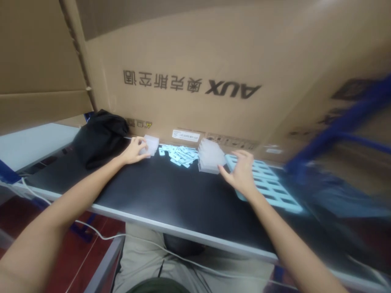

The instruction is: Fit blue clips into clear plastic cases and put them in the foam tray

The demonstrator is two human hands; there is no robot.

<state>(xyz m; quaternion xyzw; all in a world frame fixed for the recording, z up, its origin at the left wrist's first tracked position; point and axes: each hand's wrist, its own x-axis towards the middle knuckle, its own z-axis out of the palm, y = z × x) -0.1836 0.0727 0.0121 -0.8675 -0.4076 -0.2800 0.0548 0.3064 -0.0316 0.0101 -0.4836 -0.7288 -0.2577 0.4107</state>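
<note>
At the far left of the black mat, my left hand (134, 151) curls its fingers and thumb around the near-left edge of a small stack of translucent plastic pieces (152, 145). A larger, uneven stack of translucent plastic pieces (210, 155) stands right of centre. My right hand (242, 173) is beside it, thumb and fingers spread apart, with the thumb tip at the stack's edge; whether it touches cannot be made out. Beneath and beyond that hand lies a light blue slotted tray (282, 199), partly hidden by it. Between the stacks sits a loose pile of small light blue pieces (182, 155).
A big printed cardboard box (183, 49) walls off the back of the table. Black cloth (99, 136) lies bunched at the left. A blue metal bar (336, 122) slants on the right. A white cable (146, 241) hangs below the table's front edge.
</note>
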